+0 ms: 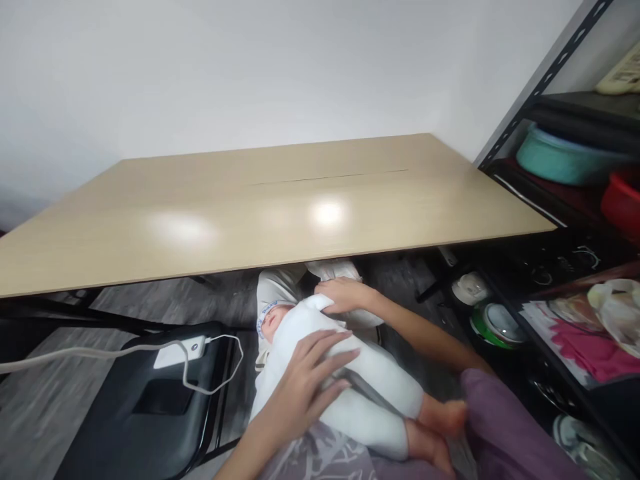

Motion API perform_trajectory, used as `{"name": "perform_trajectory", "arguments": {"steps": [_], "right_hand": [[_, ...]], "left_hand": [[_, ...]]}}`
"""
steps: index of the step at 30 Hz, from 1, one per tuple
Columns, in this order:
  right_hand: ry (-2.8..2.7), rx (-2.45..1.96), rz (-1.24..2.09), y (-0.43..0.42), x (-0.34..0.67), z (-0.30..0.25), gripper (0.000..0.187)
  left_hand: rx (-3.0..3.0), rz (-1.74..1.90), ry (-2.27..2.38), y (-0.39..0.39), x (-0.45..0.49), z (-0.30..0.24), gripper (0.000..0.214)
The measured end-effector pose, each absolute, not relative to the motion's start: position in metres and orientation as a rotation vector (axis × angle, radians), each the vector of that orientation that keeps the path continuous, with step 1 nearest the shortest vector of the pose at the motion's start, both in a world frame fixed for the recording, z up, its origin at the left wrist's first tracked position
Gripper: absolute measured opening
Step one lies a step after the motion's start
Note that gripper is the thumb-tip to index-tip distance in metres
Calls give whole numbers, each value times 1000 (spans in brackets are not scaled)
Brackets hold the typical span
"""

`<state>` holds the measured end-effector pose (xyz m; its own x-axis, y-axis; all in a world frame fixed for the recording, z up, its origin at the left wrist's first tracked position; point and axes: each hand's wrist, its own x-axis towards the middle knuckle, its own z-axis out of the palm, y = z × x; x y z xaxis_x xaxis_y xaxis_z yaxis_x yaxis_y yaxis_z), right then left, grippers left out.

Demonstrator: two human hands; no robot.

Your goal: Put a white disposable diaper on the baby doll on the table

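Note:
A baby doll in a white outfit and a cap with blue marks lies face up across my lap. Its head points to the far left and its bare feet to the near right. My left hand rests on the doll's middle, fingers stretched and apart. Farther up, my right hand is bent around the doll's white-sleeved arm near its chest; the fingertips are partly hidden. Purple patterned cloth covers my lap beneath the doll.
A wooden table stands ahead, its front edge above my knees. At left, a black chair bears a white charger, a cable and a dark phone. On the right, a shelf rack holds a teal basin and a red container.

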<state>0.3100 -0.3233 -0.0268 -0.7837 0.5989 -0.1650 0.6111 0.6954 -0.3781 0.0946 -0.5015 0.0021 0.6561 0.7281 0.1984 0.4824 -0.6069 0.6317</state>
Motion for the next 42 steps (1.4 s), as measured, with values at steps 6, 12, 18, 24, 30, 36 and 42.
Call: {"name": "perform_trajectory", "arguments": {"steps": [6,12,18,24,30,36,42], "right_hand": [[3143,1010,-484,-348,316,5,34],[3342,1387,-724,-393,353,43,40],[3125,1950,-555,-416,389,87,43],[2853,2204,-423,-349,402,76,40],[2872,2255,-206,-279,414,42,37],[2865,2305,-73,-236,441,19,54],[2960,2170,-189,-171,451,4,64]], "left_hand": [[1802,1084,1759,-559,19,-81,32],[1463,996,1782,-547,23,-92,69],[1771,1062,1642,-469,35,-21,70],[2049,781,1596,-358,31,30,60],[2161,707,1640,-273,27,42,61],[2314,565,1856,-220,10,35,57],[2387,557,1768,-149,-6,16,56]]}}
